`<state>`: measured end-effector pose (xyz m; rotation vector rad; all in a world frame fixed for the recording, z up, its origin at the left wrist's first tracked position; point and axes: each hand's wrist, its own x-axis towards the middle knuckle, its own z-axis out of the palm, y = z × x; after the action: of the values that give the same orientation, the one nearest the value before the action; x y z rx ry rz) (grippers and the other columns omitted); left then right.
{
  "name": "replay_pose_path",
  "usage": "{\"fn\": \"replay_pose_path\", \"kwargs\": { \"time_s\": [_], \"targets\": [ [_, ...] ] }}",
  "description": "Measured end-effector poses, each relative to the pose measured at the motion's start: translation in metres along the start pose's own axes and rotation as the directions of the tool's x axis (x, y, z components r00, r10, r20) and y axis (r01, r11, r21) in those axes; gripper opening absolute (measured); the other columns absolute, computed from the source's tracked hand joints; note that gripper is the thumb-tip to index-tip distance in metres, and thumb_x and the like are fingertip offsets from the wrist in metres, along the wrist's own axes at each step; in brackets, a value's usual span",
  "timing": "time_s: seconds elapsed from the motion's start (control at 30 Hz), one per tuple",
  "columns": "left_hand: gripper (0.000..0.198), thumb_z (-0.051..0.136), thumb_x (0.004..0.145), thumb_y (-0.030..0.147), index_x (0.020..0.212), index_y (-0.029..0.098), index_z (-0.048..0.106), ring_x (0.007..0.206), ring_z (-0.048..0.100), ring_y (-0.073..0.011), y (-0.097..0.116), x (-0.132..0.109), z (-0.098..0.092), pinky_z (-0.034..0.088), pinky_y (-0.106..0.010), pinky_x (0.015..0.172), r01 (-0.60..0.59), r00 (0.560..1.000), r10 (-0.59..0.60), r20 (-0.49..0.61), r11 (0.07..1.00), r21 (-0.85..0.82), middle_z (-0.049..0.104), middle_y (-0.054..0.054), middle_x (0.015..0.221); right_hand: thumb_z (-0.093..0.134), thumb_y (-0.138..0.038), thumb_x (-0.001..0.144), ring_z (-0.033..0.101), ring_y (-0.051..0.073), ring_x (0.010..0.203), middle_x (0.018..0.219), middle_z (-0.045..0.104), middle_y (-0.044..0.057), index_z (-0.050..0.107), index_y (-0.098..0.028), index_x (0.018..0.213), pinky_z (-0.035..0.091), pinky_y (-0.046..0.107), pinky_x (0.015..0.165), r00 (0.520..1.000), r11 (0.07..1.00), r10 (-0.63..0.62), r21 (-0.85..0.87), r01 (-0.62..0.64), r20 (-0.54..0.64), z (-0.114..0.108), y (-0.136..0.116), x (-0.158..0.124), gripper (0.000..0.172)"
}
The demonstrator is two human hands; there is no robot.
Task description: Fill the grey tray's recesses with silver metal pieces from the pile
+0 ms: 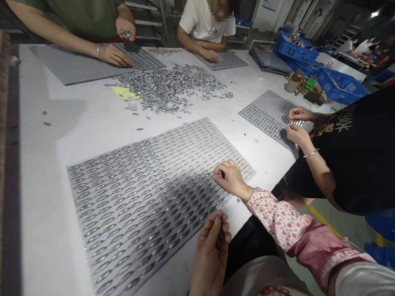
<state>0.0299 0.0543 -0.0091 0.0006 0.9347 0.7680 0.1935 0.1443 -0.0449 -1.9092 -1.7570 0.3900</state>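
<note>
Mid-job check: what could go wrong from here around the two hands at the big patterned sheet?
1. The right hand is low over the sheet, close to rows of oval pieces; if those are loose, a knock might shift some.
2. The left hand is curled by the sheet's near edge; anything in it, hard to make out, might drop.
3. A stray piece lies between the sheet and the heap; it could be brushed aside.

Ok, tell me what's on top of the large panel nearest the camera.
On the panel, silvery oval pieces line the left and near parts; the far-right part shows narrow strips. The right hand covers a patch; what's beneath is hidden.
</note>
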Motion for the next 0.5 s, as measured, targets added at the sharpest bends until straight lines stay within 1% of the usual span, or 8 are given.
{"fn": "replay_pose_path", "kwargs": {
  "time_s": [0.13,0.2,0.23,0.3,0.37,0.4,0.47,0.5],
  "targets": [
    [0.026,0.083,0.065,0.018,0.088,0.014,0.070,0.058,0.051,-0.0040,0.000,0.000,0.000,0.045,-0.013,0.050,-0.036,0.999,0.036,-0.007,0.999,-0.020,0.064,-0.001,0.078,0.065,-0.024,0.085,0.051,0.017,0.083,0.079,0.063,0.002,0.064,-0.019,0.078,0.036,0.031,0.081,0.999,0.990,-0.024,0.138,0.029,-0.038,-0.007,0.000,-0.002,0.009],
    [0.023,0.083,0.064,0.019,0.081,0.015,0.068,0.055,0.049,-0.0036,0.000,0.001,0.000,0.044,-0.012,0.048,-0.053,0.999,0.052,-0.013,0.998,-0.030,0.062,0.001,0.074,0.065,-0.024,0.085,0.054,0.016,0.082,0.081,0.065,0.003,0.065,-0.018,0.080,0.039,0.030,0.081,0.993,0.944,-0.106,0.318,0.086,0.048,-0.017,-0.002,-0.009,0.009],
    [0.022,0.083,0.064,0.019,0.078,0.015,0.067,0.054,0.049,-0.0036,0.000,0.002,0.000,0.043,-0.012,0.047,-0.057,0.998,0.057,-0.015,0.998,-0.033,0.062,0.001,0.072,0.066,-0.026,0.084,0.056,0.015,0.083,0.083,0.066,0.003,0.067,-0.017,0.083,0.041,0.030,0.080,0.975,0.901,-0.181,0.420,0.112,0.129,-0.023,-0.003,-0.013,0.009],
    [0.022,0.083,0.064,0.020,0.076,0.015,0.065,0.052,0.049,-0.0039,0.000,0.005,0.001,0.043,-0.012,0.046,-0.061,0.998,0.060,-0.016,0.997,-0.040,0.060,0.002,0.068,0.069,-0.030,0.082,0.058,0.015,0.084,0.088,0.067,0.004,0.069,-0.017,0.090,0.044,0.027,0.076,0.892,0.792,-0.352,0.598,0.123,0.283,-0.032,-0.005,-0.025,0.015],
    [0.018,0.081,0.068,0.019,0.075,0.014,0.066,0.050,0.048,-0.0038,0.000,0.007,0.003,0.043,-0.012,0.044,-0.059,0.998,0.059,-0.004,0.997,-0.058,0.058,0.003,0.063,0.070,-0.034,0.082,0.060,0.014,0.082,0.087,0.067,0.004,0.069,-0.016,0.091,0.045,0.025,0.072,0.830,0.720,-0.423,0.691,0.064,0.363,-0.036,-0.007,-0.035,0.020],
    [0.014,0.079,0.070,0.018,0.075,0.014,0.066,0.049,0.049,-0.0040,0.000,0.007,0.005,0.044,-0.012,0.043,-0.056,0.998,0.056,-0.011,0.996,-0.075,0.058,0.003,0.062,0.069,-0.035,0.082,0.060,0.013,0.080,0.086,0.067,0.004,0.069,-0.015,0.090,0.046,0.025,0.071,0.830,0.695,-0.408,0.719,0.013,0.380,-0.035,-0.008,-0.039,0.022],
    [0.002,0.070,0.078,0.014,0.078,0.013,0.068,0.054,0.056,-0.0061,0.001,0.006,0.008,0.050,-0.014,0.048,-0.042,0.998,0.035,-0.057,0.993,-0.112,0.064,0.000,0.067,0.066,-0.040,0.083,0.061,0.013,0.078,0.084,0.067,0.004,0.066,-0.014,0.089,0.047,0.025,0.071,0.869,0.626,-0.315,0.772,-0.112,0.381,-0.032,-0.008,-0.041,0.026],
    [0.005,0.065,0.082,0.011,0.081,0.013,0.069,0.061,0.062,-0.0087,0.002,0.004,0.010,0.054,-0.016,0.055,-0.028,0.996,0.017,-0.088,0.992,-0.125,0.068,-0.003,0.074,0.065,-0.042,0.084,0.062,0.014,0.079,0.085,0.068,0.005,0.064,-0.014,0.090,0.047,0.026,0.072,0.891,0.589,-0.258,0.792,-0.161,0.373,-0.030,-0.007,-0.040,0.029]
  ]
}}
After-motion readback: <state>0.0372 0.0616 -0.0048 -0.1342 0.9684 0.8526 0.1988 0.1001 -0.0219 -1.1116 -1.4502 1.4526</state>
